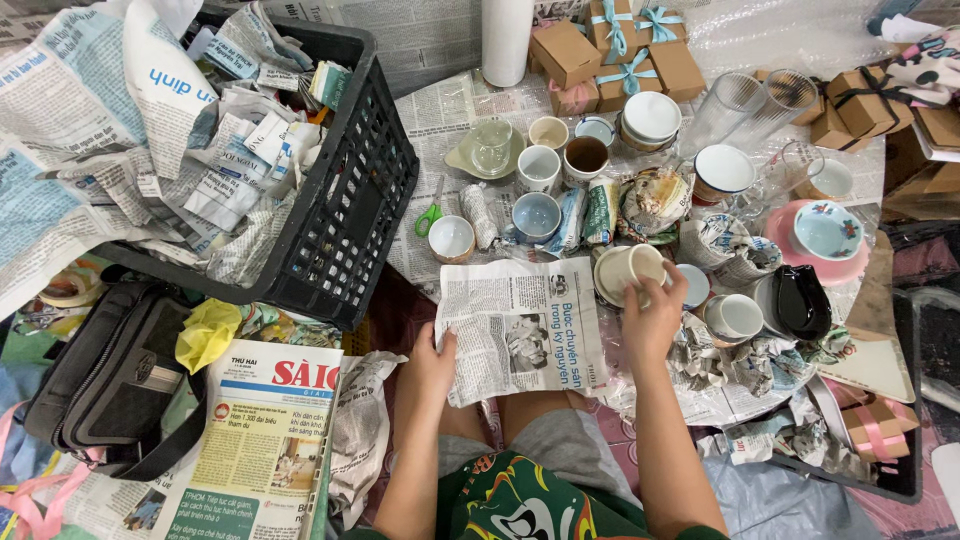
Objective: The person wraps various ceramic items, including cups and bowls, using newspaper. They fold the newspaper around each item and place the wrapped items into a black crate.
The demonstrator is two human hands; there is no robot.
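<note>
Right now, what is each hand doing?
Left hand: closed on the edge of the newspaper sheet.
Right hand: closed around a cream ceramic cup, held on its side.

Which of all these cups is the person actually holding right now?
The cream cup tipped on its side in the right hand, beside the newspaper sheet; the others stand untouched.
</note>
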